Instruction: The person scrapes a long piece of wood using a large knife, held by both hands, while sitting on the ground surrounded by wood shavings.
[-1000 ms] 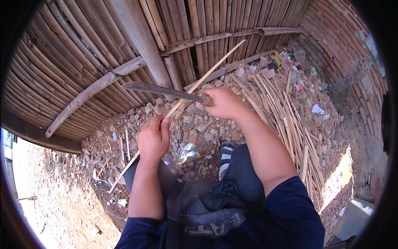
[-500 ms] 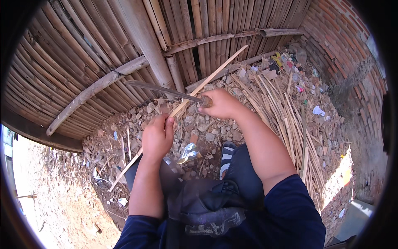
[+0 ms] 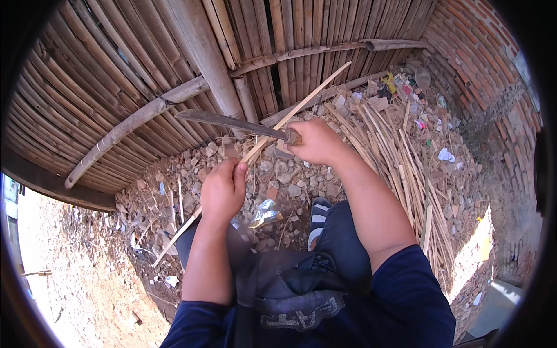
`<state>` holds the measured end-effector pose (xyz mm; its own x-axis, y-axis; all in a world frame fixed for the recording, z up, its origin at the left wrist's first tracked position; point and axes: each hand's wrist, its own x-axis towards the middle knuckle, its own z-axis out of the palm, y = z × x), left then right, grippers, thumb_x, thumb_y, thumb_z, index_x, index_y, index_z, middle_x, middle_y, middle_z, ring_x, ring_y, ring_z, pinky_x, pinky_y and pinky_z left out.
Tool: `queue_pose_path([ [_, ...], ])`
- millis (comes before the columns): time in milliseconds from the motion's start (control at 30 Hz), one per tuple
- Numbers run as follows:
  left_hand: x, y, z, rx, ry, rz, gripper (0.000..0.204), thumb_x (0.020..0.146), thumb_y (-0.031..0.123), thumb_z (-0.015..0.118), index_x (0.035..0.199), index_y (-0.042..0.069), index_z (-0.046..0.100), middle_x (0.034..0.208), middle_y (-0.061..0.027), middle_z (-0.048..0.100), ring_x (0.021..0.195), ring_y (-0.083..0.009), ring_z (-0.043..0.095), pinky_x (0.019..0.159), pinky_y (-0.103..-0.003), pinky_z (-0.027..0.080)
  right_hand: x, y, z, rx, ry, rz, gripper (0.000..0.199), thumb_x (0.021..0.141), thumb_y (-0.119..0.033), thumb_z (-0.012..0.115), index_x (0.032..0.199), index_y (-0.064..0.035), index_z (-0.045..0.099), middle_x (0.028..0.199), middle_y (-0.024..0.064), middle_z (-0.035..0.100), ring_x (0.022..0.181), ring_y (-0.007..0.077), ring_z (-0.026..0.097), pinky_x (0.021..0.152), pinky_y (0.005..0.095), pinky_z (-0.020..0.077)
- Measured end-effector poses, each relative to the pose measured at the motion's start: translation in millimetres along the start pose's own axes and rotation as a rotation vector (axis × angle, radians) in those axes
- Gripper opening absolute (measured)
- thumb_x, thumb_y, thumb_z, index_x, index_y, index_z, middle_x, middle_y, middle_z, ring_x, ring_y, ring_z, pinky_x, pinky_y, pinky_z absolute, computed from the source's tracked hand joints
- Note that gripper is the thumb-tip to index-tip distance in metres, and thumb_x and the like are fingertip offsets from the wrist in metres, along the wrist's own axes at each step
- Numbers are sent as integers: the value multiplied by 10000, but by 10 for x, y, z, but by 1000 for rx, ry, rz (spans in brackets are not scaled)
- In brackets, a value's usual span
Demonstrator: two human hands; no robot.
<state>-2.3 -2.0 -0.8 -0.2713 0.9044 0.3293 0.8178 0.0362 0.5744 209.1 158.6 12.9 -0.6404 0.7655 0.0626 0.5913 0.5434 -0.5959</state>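
My left hand [image 3: 225, 188] is closed round a long, pale bamboo strip [image 3: 307, 100], which slants from beside my left knee up toward the bamboo wall. In my right hand [image 3: 316, 142] is a machete [image 3: 232, 120], gripped by its short wooden handle. Its dark blade points left and lies across the strip, a little beyond my left hand. More of the blade's flat side faces me here. Whether the cutting edge touches the strip, I cannot tell.
A pile of split bamboo strips [image 3: 400, 168] lies on the right. Ahead stands a bamboo wall [image 3: 139, 64] with a thick post [image 3: 203, 52]; a brick wall [image 3: 481, 64] rises at right. Stones and litter cover the ground, including a shiny wrapper [image 3: 266, 213] near my sandalled foot [image 3: 318, 220].
The machete has turned in my right hand, so its blade shows broader. My right hand has shifted slightly up and right; the left hand and strip have moved only a little.
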Motion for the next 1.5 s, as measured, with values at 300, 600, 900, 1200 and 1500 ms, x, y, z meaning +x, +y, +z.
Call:
queue_pose_path([
  [300,-6,-39,-19,-13,21,-11,226,977,244,624,967,23,674,842,-191,680,784,-402,649,710,-479,501,-29,-166,9,-70,-11,-16,420,800,-298,788,1134,-57,705,979,221,714,950,395,684,852,441,539],
  [600,14,-44,0,3,14,4,222,976,235,620,959,20,673,824,-178,674,821,-404,633,786,-473,487,-6,64,32,-20,91,-34,430,804,-275,775,1168,-58,702,984,214,720,939,379,696,849,439,538],
  [900,14,-62,26,4,38,-25,223,976,240,622,980,24,676,853,-185,685,843,-404,642,770,-488,491,40,38,26,-29,20,45,403,808,-299,776,1118,-51,707,966,219,712,926,398,686,838,446,541],
  [1200,36,-14,50,-24,7,-37,213,973,235,629,969,29,680,838,-181,686,827,-394,648,741,-475,501,30,178,-45,7,50,55,430,801,-283,788,1150,-47,702,989,199,724,943,371,698,847,419,540],
  [1500,49,-14,48,-27,6,-33,207,968,226,634,962,25,681,839,-172,681,817,-390,639,743,-471,497,46,187,-95,-16,59,98,436,818,-289,774,1182,-63,698,1038,194,723,969,370,695,870,425,539],
])
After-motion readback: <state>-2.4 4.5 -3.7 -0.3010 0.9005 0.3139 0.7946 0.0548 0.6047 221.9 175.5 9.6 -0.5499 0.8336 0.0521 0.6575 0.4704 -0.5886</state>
